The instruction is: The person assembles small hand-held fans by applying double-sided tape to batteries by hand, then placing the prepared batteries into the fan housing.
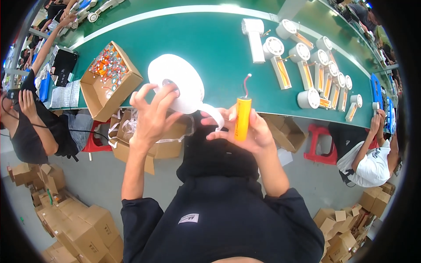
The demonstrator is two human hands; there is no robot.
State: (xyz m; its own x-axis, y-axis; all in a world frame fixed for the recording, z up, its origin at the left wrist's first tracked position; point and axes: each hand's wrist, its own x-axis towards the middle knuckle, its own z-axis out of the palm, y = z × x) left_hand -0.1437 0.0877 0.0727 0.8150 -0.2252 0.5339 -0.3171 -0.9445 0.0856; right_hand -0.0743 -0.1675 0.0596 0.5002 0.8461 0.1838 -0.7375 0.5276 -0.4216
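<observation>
My left hand (pixel 153 111) grips a large white roll of tape (pixel 188 81), its fingers at the roll's core. A loose strip of the tape (pixel 214 115) curls from the roll's lower edge to the fingers of my right hand (pixel 259 136). That hand also holds an orange cylindrical battery (pixel 243 120) upright, its red wire and small white connector (pixel 248 78) pointing up. Both hands are raised at the near edge of the green table (pixel 210 52). Whether the strip touches the battery, I cannot tell.
Left on the table, a cardboard box (pixel 93 101) holds several wired orange batteries (pixel 106 65). At right lie several white fan-like housings (pixel 305 70), some with orange batteries inside. An open carton (pixel 169 150) stands below the table edge. Co-workers sit at both sides, near red stools (pixel 322 144).
</observation>
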